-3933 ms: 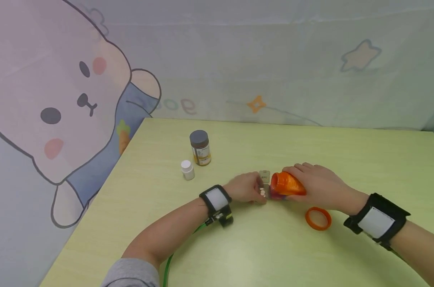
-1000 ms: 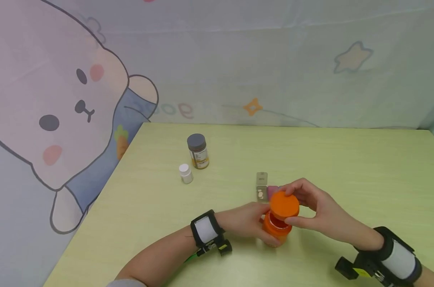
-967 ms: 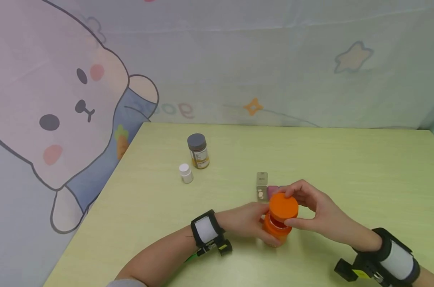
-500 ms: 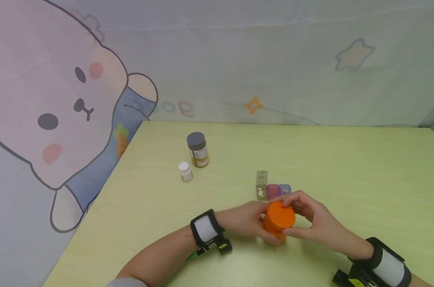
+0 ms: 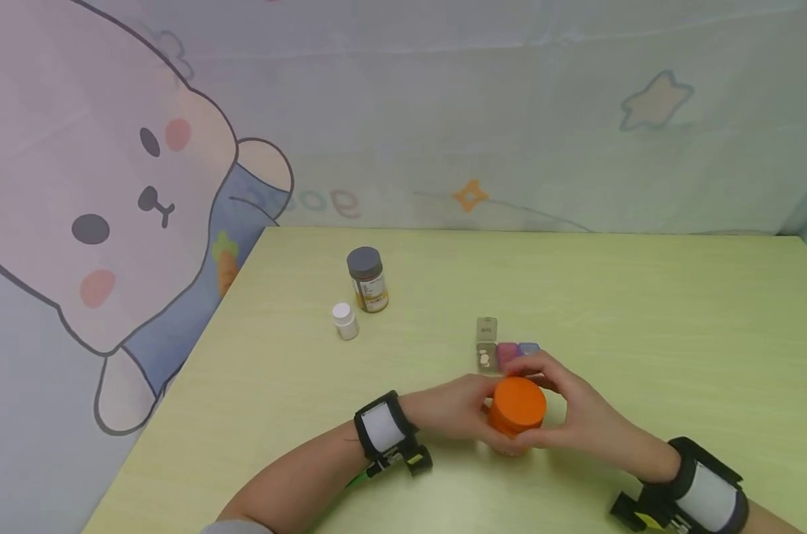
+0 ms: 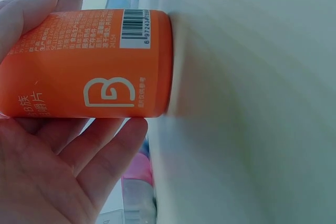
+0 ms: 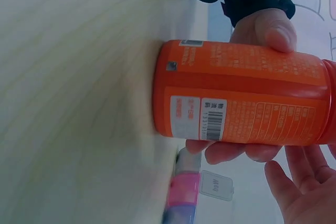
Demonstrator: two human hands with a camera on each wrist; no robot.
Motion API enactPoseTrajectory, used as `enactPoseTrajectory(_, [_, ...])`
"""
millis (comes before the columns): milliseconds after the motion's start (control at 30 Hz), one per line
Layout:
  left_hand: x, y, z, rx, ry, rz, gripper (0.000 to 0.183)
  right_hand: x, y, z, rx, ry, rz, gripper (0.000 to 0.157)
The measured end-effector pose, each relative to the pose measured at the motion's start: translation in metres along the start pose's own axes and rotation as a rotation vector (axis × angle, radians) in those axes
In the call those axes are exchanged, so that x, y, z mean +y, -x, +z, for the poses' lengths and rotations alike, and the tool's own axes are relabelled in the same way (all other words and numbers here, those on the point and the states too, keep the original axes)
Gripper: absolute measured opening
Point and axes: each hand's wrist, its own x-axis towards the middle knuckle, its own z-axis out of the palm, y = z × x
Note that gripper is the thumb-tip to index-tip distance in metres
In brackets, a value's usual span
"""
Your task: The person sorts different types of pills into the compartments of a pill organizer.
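Observation:
An orange pill bottle [image 6: 115, 61] stands upright on the table, its printed label and barcode facing the left wrist camera. My left hand [image 5: 453, 409] grips the bottle's body, thumb on one side and fingers on the other. From the right, my right hand [image 5: 577, 415] holds the orange lid [image 5: 520, 403], which sits over the bottle's mouth, between thumb and fingers. Just behind the bottle lies a small pill organizer [image 5: 508, 354] with grey, pink and blue compartments. Its grey lid [image 5: 486, 328] is flipped up, and pale tablets [image 5: 484, 359] lie in that compartment.
A small white bottle [image 5: 346, 322] and a brown jar with a grey cap [image 5: 367, 279] stand close together at the back left of the table [image 5: 677, 319]. Behind the table hangs a cloth with a cartoon bear [image 5: 123, 178].
Earlier my right hand tipped the uncapped bottle at the organizer while the lid lay on the table. Since then the left hand took the upright bottle, and the right hand lowered the lid onto it.

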Motion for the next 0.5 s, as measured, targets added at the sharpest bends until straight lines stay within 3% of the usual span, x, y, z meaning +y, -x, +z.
enactPoseTrajectory(133, [-0.001, 0.000, 0.001, 0.000, 0.021, 0.011, 0.042, -0.003, 0.002, 0.000, -0.049, -0.089, -0.016, 0.081])
enactPoseTrajectory(267, [0.000, 0.000, 0.002, 0.002, 0.017, 0.015, 0.047, -0.005, 0.010, -0.007, -0.066, -0.099, 0.000, 0.078])
enactPoseTrajectory(500, [-0.001, -0.001, 0.002, 0.008, -0.024, 0.019, 0.052, -0.003, 0.025, -0.017, 0.039, -0.080, 0.015, 0.065])
